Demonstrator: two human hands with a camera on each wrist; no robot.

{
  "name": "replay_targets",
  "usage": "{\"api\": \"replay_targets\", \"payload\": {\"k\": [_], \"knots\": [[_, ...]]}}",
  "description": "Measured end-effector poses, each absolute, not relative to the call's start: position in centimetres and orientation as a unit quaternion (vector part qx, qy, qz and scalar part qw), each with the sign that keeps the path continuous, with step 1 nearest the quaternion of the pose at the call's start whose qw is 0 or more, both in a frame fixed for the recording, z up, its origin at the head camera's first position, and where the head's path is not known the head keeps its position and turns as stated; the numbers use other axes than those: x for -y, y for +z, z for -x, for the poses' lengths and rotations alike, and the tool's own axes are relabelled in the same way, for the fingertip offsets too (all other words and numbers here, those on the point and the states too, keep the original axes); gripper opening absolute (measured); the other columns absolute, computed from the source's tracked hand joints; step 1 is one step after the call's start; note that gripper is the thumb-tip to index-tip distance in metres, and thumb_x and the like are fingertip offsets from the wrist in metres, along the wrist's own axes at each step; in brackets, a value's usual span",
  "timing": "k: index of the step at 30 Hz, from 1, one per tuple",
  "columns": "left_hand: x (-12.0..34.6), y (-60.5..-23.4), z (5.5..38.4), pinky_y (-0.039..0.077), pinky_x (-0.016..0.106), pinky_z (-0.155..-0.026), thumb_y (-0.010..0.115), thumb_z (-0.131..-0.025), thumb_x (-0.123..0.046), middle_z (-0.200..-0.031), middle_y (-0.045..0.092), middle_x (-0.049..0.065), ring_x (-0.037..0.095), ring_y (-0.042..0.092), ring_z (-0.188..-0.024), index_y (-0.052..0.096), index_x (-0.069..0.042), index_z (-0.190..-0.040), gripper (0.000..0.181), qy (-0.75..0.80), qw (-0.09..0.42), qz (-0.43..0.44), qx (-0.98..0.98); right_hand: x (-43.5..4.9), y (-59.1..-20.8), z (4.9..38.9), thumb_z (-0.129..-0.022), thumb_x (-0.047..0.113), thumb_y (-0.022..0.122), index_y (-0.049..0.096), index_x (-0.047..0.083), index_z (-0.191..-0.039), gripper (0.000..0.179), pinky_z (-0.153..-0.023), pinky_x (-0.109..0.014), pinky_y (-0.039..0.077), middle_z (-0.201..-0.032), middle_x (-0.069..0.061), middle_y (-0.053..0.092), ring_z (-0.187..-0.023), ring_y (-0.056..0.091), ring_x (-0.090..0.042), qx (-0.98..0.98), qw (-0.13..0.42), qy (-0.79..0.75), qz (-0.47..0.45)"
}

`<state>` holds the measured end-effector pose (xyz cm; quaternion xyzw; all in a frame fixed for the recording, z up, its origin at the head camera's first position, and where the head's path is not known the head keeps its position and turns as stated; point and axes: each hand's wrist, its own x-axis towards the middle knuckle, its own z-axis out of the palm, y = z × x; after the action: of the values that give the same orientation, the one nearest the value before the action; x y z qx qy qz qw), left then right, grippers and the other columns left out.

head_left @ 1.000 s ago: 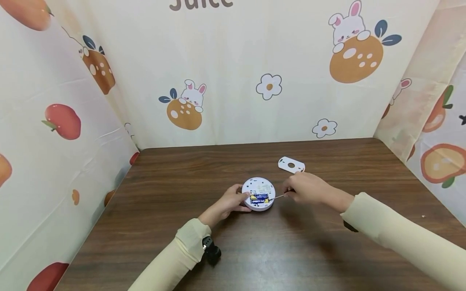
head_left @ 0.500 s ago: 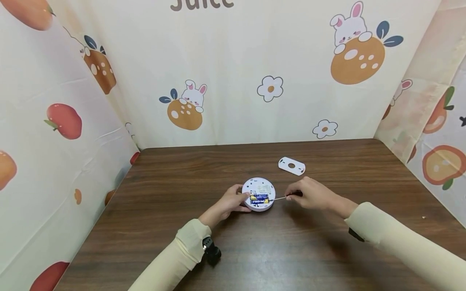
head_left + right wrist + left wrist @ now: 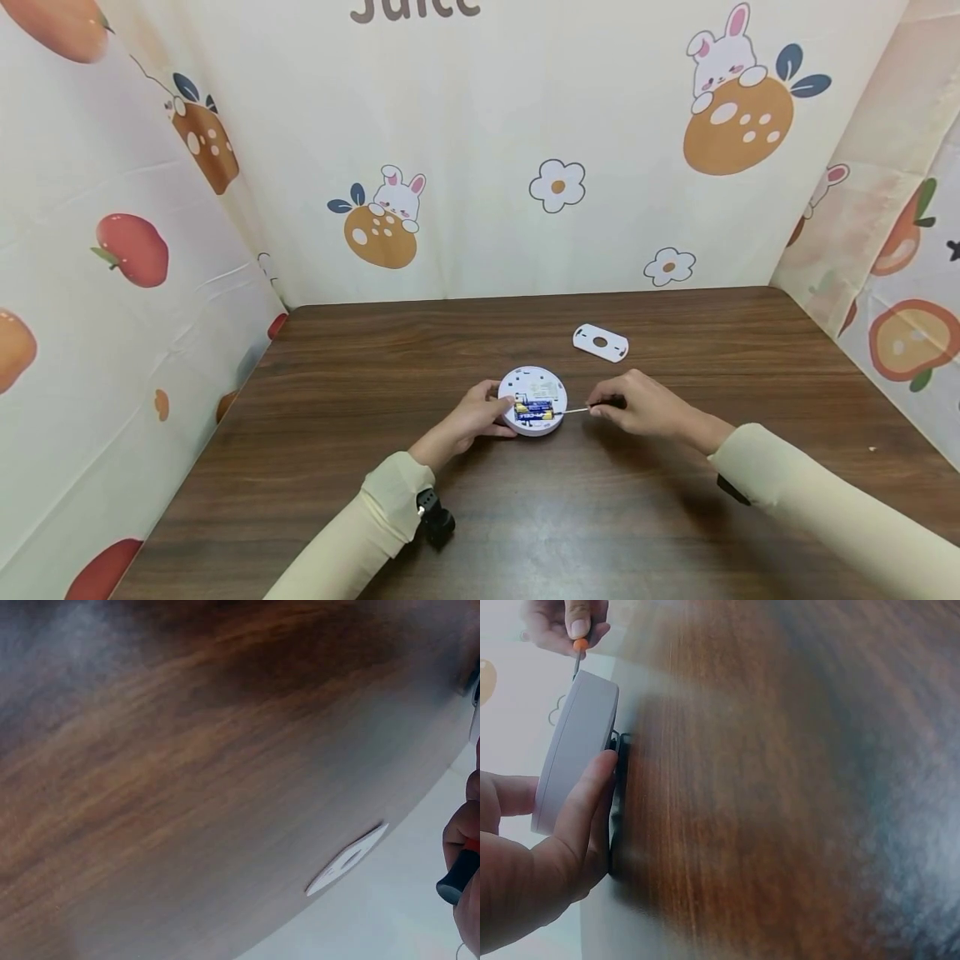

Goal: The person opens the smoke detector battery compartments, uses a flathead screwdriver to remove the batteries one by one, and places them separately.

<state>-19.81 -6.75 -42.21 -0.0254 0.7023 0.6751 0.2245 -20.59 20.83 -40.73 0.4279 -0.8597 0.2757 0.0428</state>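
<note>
My left hand (image 3: 474,414) grips the left side of a round white battery device (image 3: 538,383), thumb on its face and fingers at the side and below. Two blue-and-yellow batteries (image 3: 534,411) lie side by side in its open compartment. From the right, my right hand (image 3: 637,404) pinches a screwdriver (image 3: 576,410) whose thin shaft reaches to the batteries' right end. Its handle (image 3: 459,879) shows black and orange in the right wrist view. In the left wrist view the device (image 3: 577,750) appears edge-on, and the tip's exact contact is hidden.
A white mounting plate (image 3: 600,342) with a round centre hole lies on the brown wooden table (image 3: 360,367) behind the right hand. Printed cloth (image 3: 480,167) hangs along the back and both sides.
My right hand has shifted slightly down and right, away from the mounting plate, and the screwdriver lies flatter. The left hand and the device have stayed in place.
</note>
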Motion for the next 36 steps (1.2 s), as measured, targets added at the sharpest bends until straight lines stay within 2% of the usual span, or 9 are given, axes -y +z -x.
{"api": "replay_targets", "payload": {"k": [17, 22, 28, 36], "knots": [[7.0, -42.4, 19.8, 0.059, 0.035, -0.07, 0.049, -0.098, -0.003, -0.1, 0.051, 0.021, 0.023, 0.061, -0.077, 0.034, 0.01, -0.137, 0.043, 0.676, 0.224, 0.03, -0.702, -20.8, -42.0, 20.7, -0.085, 0.004, 0.07, 0.07, 0.01, -0.086, 0.006, -0.053, -0.026, 0.046, -0.079, 0.01, 0.066, -0.064, 0.05, -0.002, 0.848, 0.026, 0.341, -0.404], [7.0, -42.5, 19.8, 0.059, 0.036, -0.07, 0.048, -0.098, -0.003, -0.098, 0.052, 0.019, 0.022, 0.061, -0.076, 0.034, 0.01, -0.137, 0.043, 0.678, 0.223, 0.027, -0.7, -20.8, -42.3, 20.8, -0.086, 0.004, 0.07, 0.07, 0.012, -0.086, 0.008, -0.054, -0.023, 0.045, -0.075, 0.007, 0.065, -0.064, 0.05, -0.004, 0.848, -0.007, 0.363, -0.385], [7.0, -42.5, 19.8, 0.059, 0.038, -0.072, 0.048, -0.099, -0.004, -0.098, 0.053, 0.019, 0.022, 0.061, -0.078, 0.033, 0.01, -0.137, 0.043, 0.679, 0.227, 0.03, -0.698, -20.8, -42.5, 20.9, -0.087, 0.001, 0.068, 0.068, 0.009, -0.086, 0.008, -0.047, -0.023, 0.047, -0.068, -0.002, 0.06, -0.057, 0.052, -0.007, 0.834, -0.081, 0.421, -0.349], [6.9, -42.5, 19.7, 0.059, 0.037, -0.072, 0.048, -0.099, -0.003, -0.097, 0.053, 0.019, 0.022, 0.062, -0.077, 0.033, 0.01, -0.137, 0.043, 0.681, 0.226, 0.034, -0.696, -20.7, -42.5, 21.2, -0.088, -0.001, 0.065, 0.067, 0.005, -0.087, 0.006, -0.052, -0.028, 0.054, -0.076, -0.007, 0.065, -0.062, 0.058, -0.015, 0.819, -0.132, 0.449, -0.331]]}}
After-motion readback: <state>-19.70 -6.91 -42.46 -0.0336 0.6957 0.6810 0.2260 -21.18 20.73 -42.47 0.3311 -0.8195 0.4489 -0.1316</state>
